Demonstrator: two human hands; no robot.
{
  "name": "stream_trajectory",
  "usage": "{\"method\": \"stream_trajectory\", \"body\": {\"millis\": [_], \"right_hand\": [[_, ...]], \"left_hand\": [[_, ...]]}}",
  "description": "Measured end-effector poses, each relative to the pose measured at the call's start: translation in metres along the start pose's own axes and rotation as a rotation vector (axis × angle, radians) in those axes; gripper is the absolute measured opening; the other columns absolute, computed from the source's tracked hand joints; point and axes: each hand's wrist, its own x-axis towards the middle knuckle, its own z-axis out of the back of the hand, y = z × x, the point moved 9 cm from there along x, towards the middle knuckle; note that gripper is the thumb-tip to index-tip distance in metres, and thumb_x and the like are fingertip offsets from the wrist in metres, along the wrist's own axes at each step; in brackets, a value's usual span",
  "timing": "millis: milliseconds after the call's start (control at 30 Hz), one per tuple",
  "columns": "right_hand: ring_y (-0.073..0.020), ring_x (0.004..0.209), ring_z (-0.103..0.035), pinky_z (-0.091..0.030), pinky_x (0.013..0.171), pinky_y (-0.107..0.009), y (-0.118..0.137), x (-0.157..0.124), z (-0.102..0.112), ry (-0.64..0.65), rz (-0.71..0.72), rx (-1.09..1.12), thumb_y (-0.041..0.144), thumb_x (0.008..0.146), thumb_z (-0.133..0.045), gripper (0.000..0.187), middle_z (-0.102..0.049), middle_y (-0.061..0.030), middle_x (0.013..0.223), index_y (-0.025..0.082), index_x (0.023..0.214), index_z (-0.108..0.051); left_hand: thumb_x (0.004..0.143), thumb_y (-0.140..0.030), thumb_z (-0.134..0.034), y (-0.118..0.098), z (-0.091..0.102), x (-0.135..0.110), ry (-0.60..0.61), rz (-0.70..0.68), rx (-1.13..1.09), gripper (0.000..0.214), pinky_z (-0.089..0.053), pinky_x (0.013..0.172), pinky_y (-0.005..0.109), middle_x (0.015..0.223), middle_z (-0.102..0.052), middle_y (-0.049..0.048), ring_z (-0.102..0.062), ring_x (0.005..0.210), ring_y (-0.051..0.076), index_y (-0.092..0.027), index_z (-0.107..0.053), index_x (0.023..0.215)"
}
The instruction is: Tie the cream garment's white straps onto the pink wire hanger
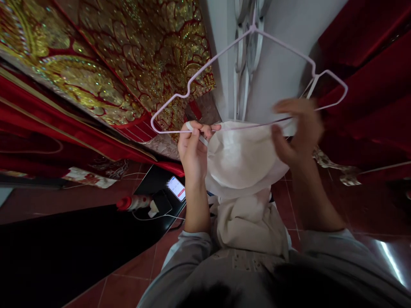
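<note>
A pale wire clothes hanger hangs in front of me, its hook up at a white wall. A cream-white cloth droops from the hanger's lower bar down to my chest. My left hand is closed, pinching a strap of the cloth at the bar's left part. My right hand is blurred by motion, its fingers curled round the bar and the cloth's right edge.
Red and gold embroidered garments hang at the left, dark red drapes at the right. Below lie a black surface with a lit phone, a cable and a red-capped bottle, on a red tiled floor.
</note>
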Motion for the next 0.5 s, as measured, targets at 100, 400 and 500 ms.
{"method": "stream_trajectory", "body": {"millis": [100, 400, 500], "right_hand": [[-0.0235, 0.094, -0.067, -0.050, 0.090, -0.043, 0.005, -0.025, -0.046, 0.416, -0.105, -0.035, 0.030, 0.097, -0.060, 0.025, -0.074, -0.0023, 0.101, 0.028, 0.121, -0.065], [-0.0246, 0.099, -0.064, -0.042, 0.108, -0.052, -0.013, -0.038, -0.039, 0.353, -0.184, -0.071, 0.034, 0.098, -0.059, 0.023, -0.073, -0.0020, 0.103, 0.030, 0.119, -0.066], [-0.0248, 0.100, -0.065, -0.040, 0.114, -0.055, -0.012, -0.040, -0.036, 0.317, -0.187, -0.080, 0.033, 0.097, -0.059, 0.022, -0.073, -0.0015, 0.100, 0.031, 0.118, -0.066]], "left_hand": [[0.093, -0.034, -0.072, -0.003, 0.013, 0.001, -0.014, -0.056, 0.097, 0.016, -0.058, 0.105, 0.041, 0.100, -0.079, 0.0039, -0.077, 0.105, 0.023, -0.023, -0.074, 0.105], [0.091, -0.018, -0.081, -0.089, 0.091, 0.010, -0.236, -0.610, 0.561, 0.030, -0.058, 0.107, 0.042, 0.121, -0.081, -0.0062, -0.077, 0.113, 0.020, -0.032, -0.081, 0.117], [0.079, -0.032, -0.095, -0.088, 0.054, 0.036, 0.043, -0.457, 0.682, 0.047, -0.059, 0.106, 0.043, 0.126, -0.079, -0.0005, -0.074, 0.119, 0.025, -0.027, -0.079, 0.123]]}}
